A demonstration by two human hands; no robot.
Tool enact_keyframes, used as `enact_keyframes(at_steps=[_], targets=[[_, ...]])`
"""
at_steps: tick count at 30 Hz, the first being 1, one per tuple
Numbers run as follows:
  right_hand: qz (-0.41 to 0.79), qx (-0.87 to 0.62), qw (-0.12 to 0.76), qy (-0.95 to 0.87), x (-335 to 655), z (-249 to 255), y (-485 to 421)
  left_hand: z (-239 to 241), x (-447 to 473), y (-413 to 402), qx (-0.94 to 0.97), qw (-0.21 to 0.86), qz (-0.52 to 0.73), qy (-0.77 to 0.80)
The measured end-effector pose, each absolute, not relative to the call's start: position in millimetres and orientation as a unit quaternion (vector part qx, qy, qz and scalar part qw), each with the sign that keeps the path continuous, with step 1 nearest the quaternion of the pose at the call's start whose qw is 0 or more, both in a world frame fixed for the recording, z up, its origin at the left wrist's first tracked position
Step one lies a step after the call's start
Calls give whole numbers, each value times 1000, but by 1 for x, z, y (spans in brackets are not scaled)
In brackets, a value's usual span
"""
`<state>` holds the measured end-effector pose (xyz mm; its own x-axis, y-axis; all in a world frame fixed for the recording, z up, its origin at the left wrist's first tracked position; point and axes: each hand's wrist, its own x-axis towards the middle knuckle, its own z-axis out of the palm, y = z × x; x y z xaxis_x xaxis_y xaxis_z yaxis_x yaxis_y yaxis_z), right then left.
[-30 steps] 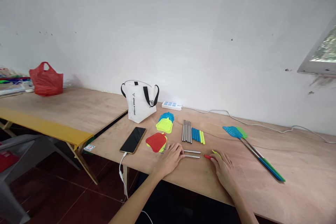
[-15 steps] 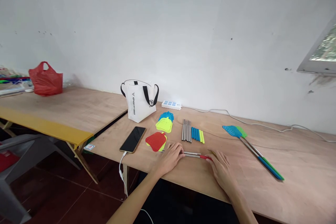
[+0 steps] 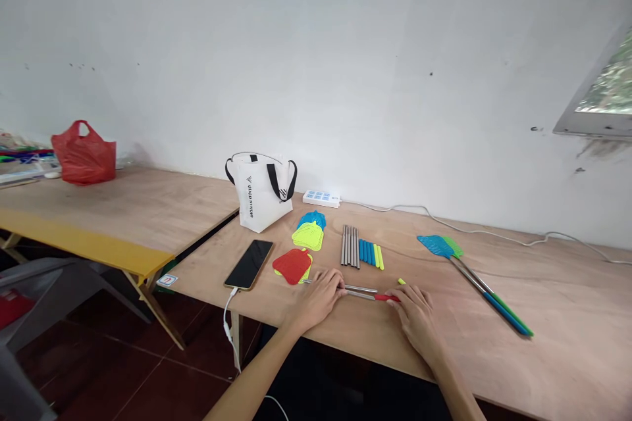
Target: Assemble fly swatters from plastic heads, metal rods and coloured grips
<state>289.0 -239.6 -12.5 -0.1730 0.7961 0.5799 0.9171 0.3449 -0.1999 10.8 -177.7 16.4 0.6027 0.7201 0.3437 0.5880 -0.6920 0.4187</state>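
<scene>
The thin metal rod [image 3: 359, 290] lies near the front edge of the table [image 3: 567, 289], between both hands; the left hand [image 3: 320, 297] has its fingers curled down on the bare end; the right hand [image 3: 417, 319] pinches the red grip [image 3: 386, 298] at the other end; the rod looks light, hard and smooth, so it may slip or roll; the red grip looks like the best place to hold; the white bag [image 3: 259, 200] near the back left corner has dark letters, too small to read.

Pinning a metal rod [image 3: 360, 290] on the bench [image 3: 543, 355] with the left hand [image 3: 320, 299], holding its red grip [image 3: 384, 298] with the right hand [image 3: 417, 319].
</scene>
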Motion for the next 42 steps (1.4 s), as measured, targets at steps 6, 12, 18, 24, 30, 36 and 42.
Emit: enact_keyframes(at_steps=[6,12,18,24,30,36,42], targets=[[-93,-556,321,-761,289,-12,-240,14,12,-175,878,137,267,372],[-71,-561,337,-753,289,-11,-240,14,12,-175,880,142,273,363],[-36,-567,354,-742,290,-13,-237,19,12,-178,876,150,275,365],[-7,-565,358,-744,289,-12,-237,25,13,-180,873,168,280,362],[-31,-559,349,-751,287,-9,-239,24,13,-180,882,157,270,354],[-42,-521,330,-786,273,-2,-245,24,12,-181,900,154,255,319],[-35,-520,316,-793,258,3,-249,27,11,-181,905,155,241,315]])
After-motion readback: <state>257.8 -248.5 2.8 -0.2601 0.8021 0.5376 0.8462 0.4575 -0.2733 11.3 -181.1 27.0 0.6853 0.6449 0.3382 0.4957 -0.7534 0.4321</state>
